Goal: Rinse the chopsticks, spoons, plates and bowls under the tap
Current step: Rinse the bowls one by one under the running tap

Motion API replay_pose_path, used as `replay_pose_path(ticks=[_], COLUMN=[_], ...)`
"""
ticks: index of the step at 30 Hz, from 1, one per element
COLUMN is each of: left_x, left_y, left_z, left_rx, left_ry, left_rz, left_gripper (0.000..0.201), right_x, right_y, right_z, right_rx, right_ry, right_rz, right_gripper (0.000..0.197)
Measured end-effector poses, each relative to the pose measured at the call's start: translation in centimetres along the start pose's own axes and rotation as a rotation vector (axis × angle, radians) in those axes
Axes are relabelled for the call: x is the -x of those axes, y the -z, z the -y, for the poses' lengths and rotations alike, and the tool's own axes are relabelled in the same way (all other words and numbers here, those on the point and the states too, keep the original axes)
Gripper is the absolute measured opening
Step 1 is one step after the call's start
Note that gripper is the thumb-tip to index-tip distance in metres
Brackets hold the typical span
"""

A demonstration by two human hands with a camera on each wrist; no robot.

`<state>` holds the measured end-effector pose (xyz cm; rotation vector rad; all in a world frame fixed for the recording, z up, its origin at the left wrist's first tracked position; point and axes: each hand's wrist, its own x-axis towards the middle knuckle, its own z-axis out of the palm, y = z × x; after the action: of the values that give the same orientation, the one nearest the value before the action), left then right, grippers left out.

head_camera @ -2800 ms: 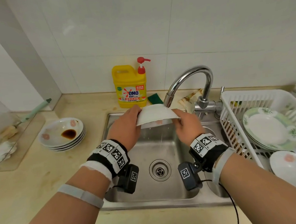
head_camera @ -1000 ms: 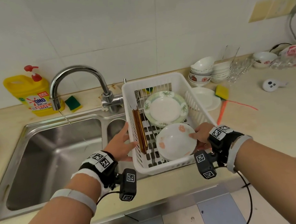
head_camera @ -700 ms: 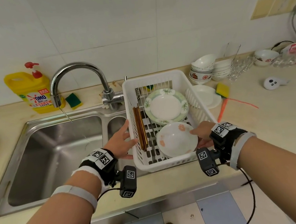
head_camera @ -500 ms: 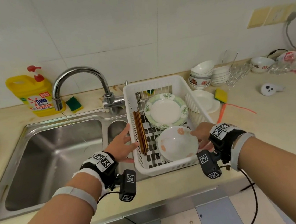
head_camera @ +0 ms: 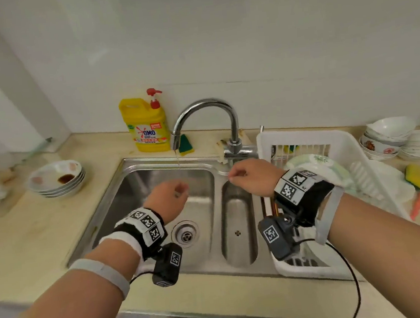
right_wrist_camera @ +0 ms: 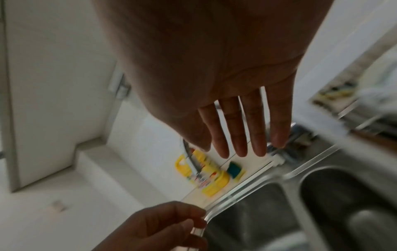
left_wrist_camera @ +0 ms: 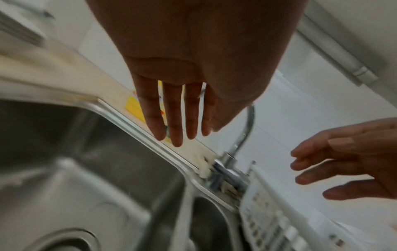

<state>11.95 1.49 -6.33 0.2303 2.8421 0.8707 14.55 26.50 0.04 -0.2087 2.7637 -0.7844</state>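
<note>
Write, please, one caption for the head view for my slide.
Both empty hands, left hand and right hand, hover over the steel sink under a running chrome tap.

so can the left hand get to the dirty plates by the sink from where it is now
Probably yes. The left hand hovers empty and open over the sink, and the dirty plates sit on the counter to its left. Only bare counter and the sink rim lie between them, so nothing seems to block it.

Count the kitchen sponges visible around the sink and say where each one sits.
3: a green-and-yellow sponge on the counter behind the sink beside the yellow detergent bottle; one showing through the white rack's back wall; a yellow one right of the rack. Others may be hidden.
</note>
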Motion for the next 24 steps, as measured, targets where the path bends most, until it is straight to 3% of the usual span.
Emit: replay_pose_path(ticks=[6, 13, 20, 24], left_x=[0.5, -2.2, -7.3, -8.9], left_y=[8.2, 17.5, 22.6, 23.2], left_z=[13.5, 28.6, 35.5, 37.6], left_rx=[-0.073, -0.141, -0.156, -0.088], left_ry=[0.171, 0.376, 0.572, 0.608], left_rz=[-0.159, -0.248, -0.174, -0.186], left_gripper=[0.015, 0.036, 0.058, 0.05], right_x=[-9.7, -21.2, -26.4, -28.1], right_y=[-7.5, -15.5, -19.2, -19.9], right_z=[11.8, 21.8, 26.5, 27.4], right_rx=[0.022, 0.157, 0.36, 0.366], right_ry=[0.188, 0.186, 0.126, 0.112], right_rz=[0.085, 0.153, 0.186, 0.205], right_gripper=[0.021, 0.022, 0.025, 0.022])
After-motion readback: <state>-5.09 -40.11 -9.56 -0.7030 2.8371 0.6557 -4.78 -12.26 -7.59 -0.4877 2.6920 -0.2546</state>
